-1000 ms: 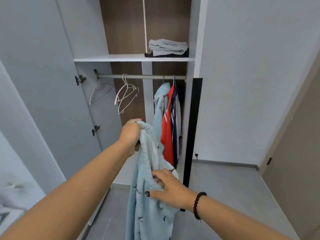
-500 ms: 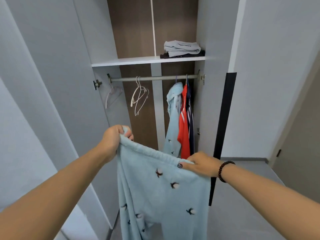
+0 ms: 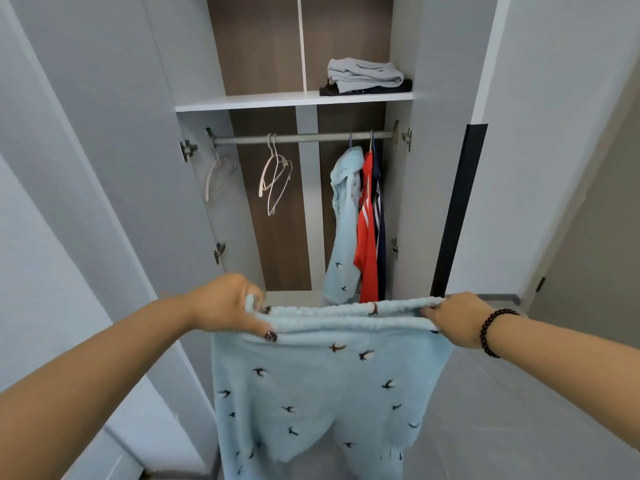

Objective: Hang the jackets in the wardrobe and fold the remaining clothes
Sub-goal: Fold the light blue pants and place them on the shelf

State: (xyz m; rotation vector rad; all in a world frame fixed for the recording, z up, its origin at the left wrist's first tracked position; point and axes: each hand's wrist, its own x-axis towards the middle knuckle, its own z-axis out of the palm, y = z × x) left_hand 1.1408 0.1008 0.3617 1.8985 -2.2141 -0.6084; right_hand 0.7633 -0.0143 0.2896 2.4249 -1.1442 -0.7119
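Gripping pajama pants [image 3: 311, 393], arms outstretched

Walls: pale grey panels [image 3: 554, 133] left and right of the opening, plain and matt.
Wardrobe doors: left door [image 3: 86, 150] swung open towards the near left; metal hinges [image 3: 188, 149] on its inner edge.
Back panel: dark brown wood grain [image 3: 256, 46], split by a pale vertical strip [image 3: 301, 43].
Shelf: white board [image 3: 242, 102] across the upper part.
Rail: grey metal bar [image 3: 311, 137] just under the shelf.
Edge strip: black vertical band [image 3: 457, 209] at right.
Floor: grey tiles [image 3: 502, 410], near right.
Light: soft, even, with faint shadows.
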